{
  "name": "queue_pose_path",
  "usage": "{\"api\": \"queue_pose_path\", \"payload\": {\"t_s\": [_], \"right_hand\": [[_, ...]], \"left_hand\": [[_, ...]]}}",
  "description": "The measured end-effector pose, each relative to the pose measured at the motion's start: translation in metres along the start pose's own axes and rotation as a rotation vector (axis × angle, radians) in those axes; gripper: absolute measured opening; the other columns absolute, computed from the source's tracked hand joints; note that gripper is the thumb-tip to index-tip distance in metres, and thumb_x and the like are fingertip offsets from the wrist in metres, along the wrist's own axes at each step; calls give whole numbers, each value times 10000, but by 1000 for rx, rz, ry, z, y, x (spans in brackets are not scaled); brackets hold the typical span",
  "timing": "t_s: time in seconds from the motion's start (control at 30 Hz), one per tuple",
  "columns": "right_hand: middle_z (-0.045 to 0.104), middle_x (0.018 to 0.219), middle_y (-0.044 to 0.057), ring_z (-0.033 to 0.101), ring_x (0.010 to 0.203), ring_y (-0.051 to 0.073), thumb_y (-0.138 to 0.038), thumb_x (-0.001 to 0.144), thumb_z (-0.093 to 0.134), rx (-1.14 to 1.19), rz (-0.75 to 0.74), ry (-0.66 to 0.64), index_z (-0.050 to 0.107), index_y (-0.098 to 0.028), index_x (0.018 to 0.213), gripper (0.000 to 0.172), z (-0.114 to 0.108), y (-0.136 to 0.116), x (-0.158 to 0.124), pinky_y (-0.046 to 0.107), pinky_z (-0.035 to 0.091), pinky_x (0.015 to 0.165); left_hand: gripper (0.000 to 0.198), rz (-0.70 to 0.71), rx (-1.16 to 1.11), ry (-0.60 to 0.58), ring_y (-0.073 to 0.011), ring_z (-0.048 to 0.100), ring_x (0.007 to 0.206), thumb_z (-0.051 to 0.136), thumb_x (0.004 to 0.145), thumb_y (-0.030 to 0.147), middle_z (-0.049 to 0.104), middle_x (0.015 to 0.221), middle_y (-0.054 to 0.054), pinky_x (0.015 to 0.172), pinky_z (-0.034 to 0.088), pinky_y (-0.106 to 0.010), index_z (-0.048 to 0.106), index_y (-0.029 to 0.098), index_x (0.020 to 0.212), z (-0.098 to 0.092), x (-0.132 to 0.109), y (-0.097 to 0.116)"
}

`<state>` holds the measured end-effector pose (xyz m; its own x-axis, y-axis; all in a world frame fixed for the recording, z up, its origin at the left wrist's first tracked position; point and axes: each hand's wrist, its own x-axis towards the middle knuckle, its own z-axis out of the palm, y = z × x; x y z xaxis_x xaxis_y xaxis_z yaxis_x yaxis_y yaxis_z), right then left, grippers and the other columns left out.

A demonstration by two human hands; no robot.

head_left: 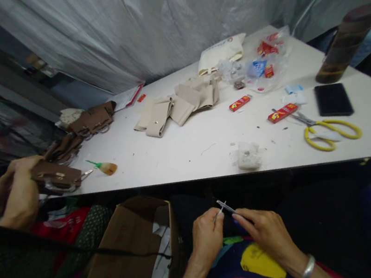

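Observation:
Over my lap, just in front of the table edge, my left hand (207,234) is closed in a pinch around a small whitish piece (220,210), too small to name. Coming from the right, my right hand (268,229) grips a thin grey metal tool (226,206), slim like tweezers. Its tip meets the small piece above my left thumb. Nearest to my hands on the table is a small clear plastic packet (249,156) with something metallic inside.
Beige leather-like pieces (180,105), red boxes (283,112), yellow-handled scissors (330,132), a phone (333,99) and a bottle (348,42) lie or stand on the table (205,147). Left, a co-worker's hands (22,179) hold a brown bag (60,175). A cardboard box (130,243) stands between us.

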<state>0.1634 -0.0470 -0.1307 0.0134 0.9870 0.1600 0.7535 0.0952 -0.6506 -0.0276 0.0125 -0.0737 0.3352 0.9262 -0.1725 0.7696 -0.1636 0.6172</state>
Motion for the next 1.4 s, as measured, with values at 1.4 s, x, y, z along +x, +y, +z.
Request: {"api": "queue_pose_path", "payload": {"t_s": [1.4], "right_hand": [[823, 825, 26, 785, 691, 227, -451, 1069, 494, 86, 242, 171, 828, -271, 992, 387, -3, 21, 10, 272, 567, 609]], "left_hand": [[293, -63, -362, -91, -112, 420, 555, 561, 950, 405, 484, 610, 40, 558, 300, -245, 661, 177, 795, -2, 13, 12]]}}
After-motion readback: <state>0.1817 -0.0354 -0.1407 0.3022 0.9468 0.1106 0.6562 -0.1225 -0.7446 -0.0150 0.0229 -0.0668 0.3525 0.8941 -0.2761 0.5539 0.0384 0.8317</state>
